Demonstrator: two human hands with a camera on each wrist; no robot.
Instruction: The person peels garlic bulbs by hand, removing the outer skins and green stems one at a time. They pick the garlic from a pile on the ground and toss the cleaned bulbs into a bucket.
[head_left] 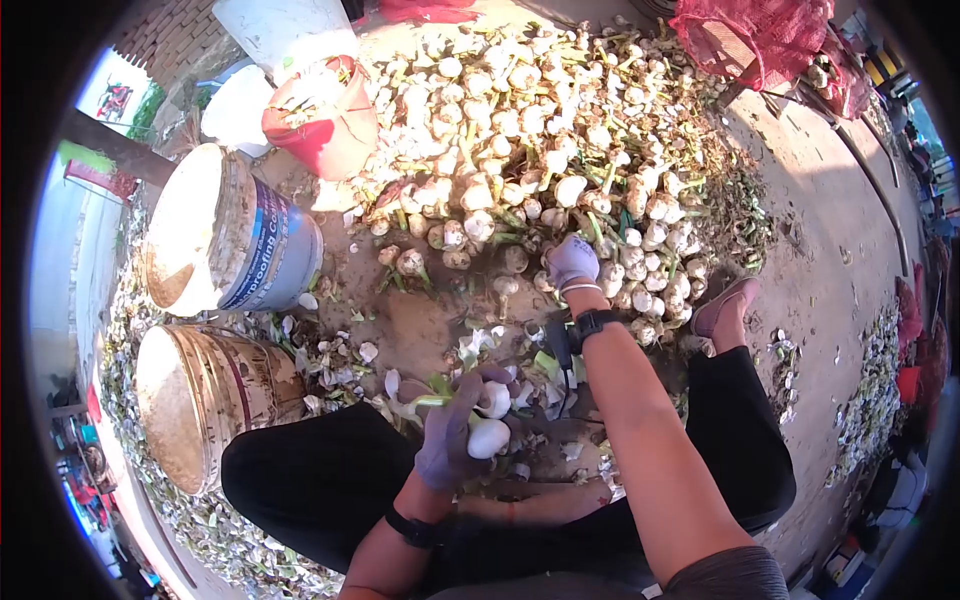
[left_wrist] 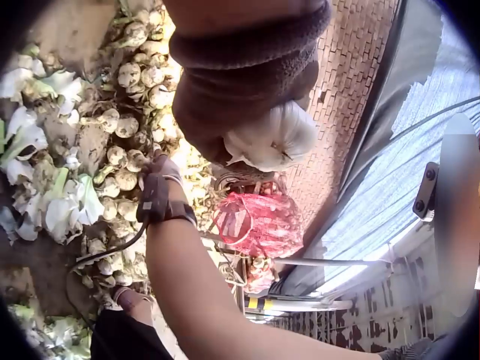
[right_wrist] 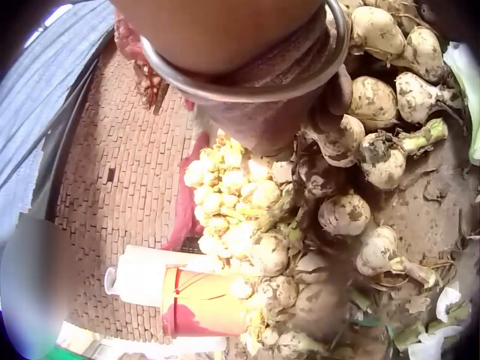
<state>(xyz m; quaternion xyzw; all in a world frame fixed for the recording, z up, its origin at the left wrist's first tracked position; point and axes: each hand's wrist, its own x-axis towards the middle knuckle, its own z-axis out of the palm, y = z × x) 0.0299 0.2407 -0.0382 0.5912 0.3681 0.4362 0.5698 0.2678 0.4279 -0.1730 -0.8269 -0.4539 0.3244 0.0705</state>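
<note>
A: What has the left hand [head_left: 447,440] got?

B: Two white bulbs [head_left: 488,438], clean and pale, held in its curled, gloved grip low in front of the person's bent legs. A green stalk [head_left: 432,400] juts out beside them. The left wrist view shows just one bulb plainly.

A: And the right hand [head_left: 573,262]?

B: Gloved too, and reaching down at the near edge of the heap of garlic [head_left: 478,195]. Its fingertips are hidden (even the right wrist view leaves them in shadow), so I can't tell how far open it is, or whether it has hold of anything.

A: What lies around it?

B: Soil-stained bulbs with stalks to its left and beyond, and a cluster of whiter bulbs [head_left: 655,280] just to its right, all on the ground [head_left: 420,315]. A shoe [head_left: 725,308] rests near that cluster.

A: Any containers?

B: On the person's left, a blue-labelled bucket [head_left: 290,255], with a stained bucket [head_left: 215,400] nearer the knee and a red bucket [head_left: 340,140] farther off beside the heap. Pale peelings [head_left: 368,351] litter the space between the buckets and the left hand. Far right, there's a red mesh bag [head_left: 790,35].
</note>
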